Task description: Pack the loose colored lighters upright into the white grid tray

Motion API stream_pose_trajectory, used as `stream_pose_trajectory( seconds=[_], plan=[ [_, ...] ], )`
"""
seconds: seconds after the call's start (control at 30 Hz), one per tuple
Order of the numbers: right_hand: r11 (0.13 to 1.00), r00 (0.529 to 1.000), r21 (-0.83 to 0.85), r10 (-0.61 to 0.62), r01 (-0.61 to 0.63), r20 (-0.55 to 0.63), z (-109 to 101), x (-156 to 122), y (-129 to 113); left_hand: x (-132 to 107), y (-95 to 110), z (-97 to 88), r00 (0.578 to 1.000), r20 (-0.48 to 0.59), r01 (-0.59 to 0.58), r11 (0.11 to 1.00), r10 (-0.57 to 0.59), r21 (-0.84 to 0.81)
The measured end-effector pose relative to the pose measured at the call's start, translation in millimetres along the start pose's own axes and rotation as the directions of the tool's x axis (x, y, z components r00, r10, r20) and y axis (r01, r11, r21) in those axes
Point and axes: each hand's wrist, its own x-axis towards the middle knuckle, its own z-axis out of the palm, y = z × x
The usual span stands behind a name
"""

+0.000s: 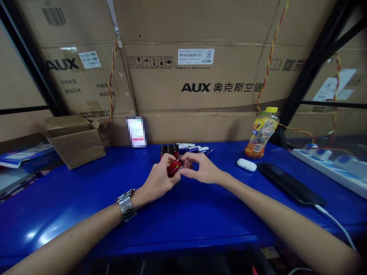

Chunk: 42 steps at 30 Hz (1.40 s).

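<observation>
My left hand (160, 177) is wrapped round a small, shiny red object (174, 168) with a yellow emblem and a dark end, and my fingers cover part of it. At that object's right end, my right hand (203, 168) has its thumb and fingers curled inward; what lies between their tips is hidden. Just behind both hands stands a block of small red pieces with black tops (169, 149), set in rows with copper-coloured dots. Several white and blue pens (197, 148) lie beside that block, to its right.
On the blue table (86, 198) stand an open cardboard box (77, 143), a lit phone (137, 131) and an orange drink bottle (260, 133). At right lie a white earbud case (246, 164), a black phone (289, 183) on a cable and a power strip (329, 168). Large cartons wall off the back.
</observation>
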Motion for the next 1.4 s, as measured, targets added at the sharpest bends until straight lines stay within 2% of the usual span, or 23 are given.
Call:
stream_pose_trajectory(
  seconds=[0.07, 0.13, 0.2, 0.3, 0.37, 0.47, 0.53, 0.6, 0.7, 0.83, 1.0, 1.07, 1.23, 1.3, 1.4],
  plan=[
    [1.000, 1.000, 0.020, 0.009, -0.008, -0.025, 5, 1, -2, 0, 0, 1.4, 0.999, 0.030, -0.012, 1.000, 0.012, -0.005],
    [0.998, 0.996, 0.055, 0.033, -0.029, -0.082, 6, 4, -3, 0, -3, 2.0, 0.998, -0.009, -0.067, 0.998, 0.066, -0.011],
    [0.991, 0.985, 0.121, 0.071, -0.052, -0.158, 1, 6, -1, 2, -7, 1.1, 0.977, -0.128, -0.164, 0.986, 0.167, 0.034],
    [0.984, 0.958, 0.164, 0.115, -0.073, -0.264, -14, 7, 10, 7, -19, -2.8, 0.902, -0.321, -0.245, 0.954, 0.289, 0.171],
    [0.991, 0.949, 0.101, 0.116, -0.090, -0.292, -21, 7, 20, 10, -29, -5.8, 0.878, -0.408, -0.180, 0.962, 0.251, 0.205],
    [0.992, 0.961, 0.038, 0.128, -0.123, -0.247, -21, 7, 33, 16, -45, -7.9, 0.887, -0.458, -0.001, 0.990, 0.067, 0.142],
    [0.992, 0.971, 0.006, 0.126, -0.128, -0.204, -14, 9, 39, 18, -53, -7.2, 0.906, -0.415, 0.113, 0.993, -0.086, 0.040],
    [0.991, 0.977, -0.030, 0.120, -0.127, -0.176, -6, 11, 41, 19, -58, -5.6, 0.923, -0.319, 0.200, 0.977, -0.214, -0.075],
    [0.990, 0.984, -0.043, 0.124, -0.131, -0.127, 2, 13, 39, 20, -58, -4.2, 0.937, -0.177, 0.281, 0.950, -0.302, -0.132],
    [0.989, 0.990, -0.076, 0.121, -0.126, -0.071, 4, 11, 33, 18, -53, -5.5, 0.947, -0.087, 0.307, 0.951, -0.310, -0.043],
    [0.969, 0.999, -0.243, 0.041, -0.044, -0.015, 8, 9, 31, 18, -49, -5.1, 0.965, -0.081, 0.247, 0.969, -0.248, -0.022],
    [0.939, 1.000, -0.344, 0.008, 0.003, 0.030, 11, 9, 31, 18, -48, -3.9, 0.969, -0.083, 0.230, 0.973, -0.231, -0.017],
    [0.825, 0.997, -0.560, -0.044, 0.070, 0.060, 19, 11, 28, 17, -45, -2.3, 0.973, -0.080, 0.221, 0.974, -0.217, 0.053],
    [0.829, 0.998, -0.556, -0.029, 0.057, 0.059, 19, 12, 27, 17, -44, -2.3, 0.973, -0.080, 0.223, 0.973, -0.218, 0.060],
    [0.882, 0.998, -0.467, 0.055, -0.061, -0.027, 18, 15, 28, 17, -43, -2.6, 0.967, -0.073, 0.248, 0.967, -0.244, 0.064]
  ],
)
